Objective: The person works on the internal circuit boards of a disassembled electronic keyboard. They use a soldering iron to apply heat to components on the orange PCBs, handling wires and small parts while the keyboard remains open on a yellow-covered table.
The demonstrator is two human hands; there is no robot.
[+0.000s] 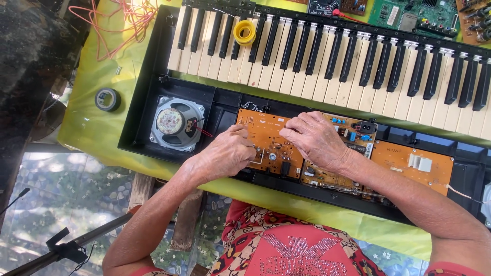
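An opened electronic keyboard [317, 56] lies on a yellow-green cloth, its black case exposing orange circuit boards [266, 134]. My left hand [227, 153] rests on the left part of the orange board, fingers curled and pinched on a small part I cannot make out. My right hand [314, 140] lies flat on the board just to the right, fingertips pressing near its middle. A round speaker [175, 122] sits in the case left of my left hand, with red wires running toward the board.
A yellow tape roll [244, 32] lies on the keys. A dark tape roll [107, 99] sits on the cloth [92, 128] at left, near tangled orange-pink wire [123, 20]. Green and brown circuit boards [419, 13] lie beyond the keyboard. A second orange board [411, 163] sits at right.
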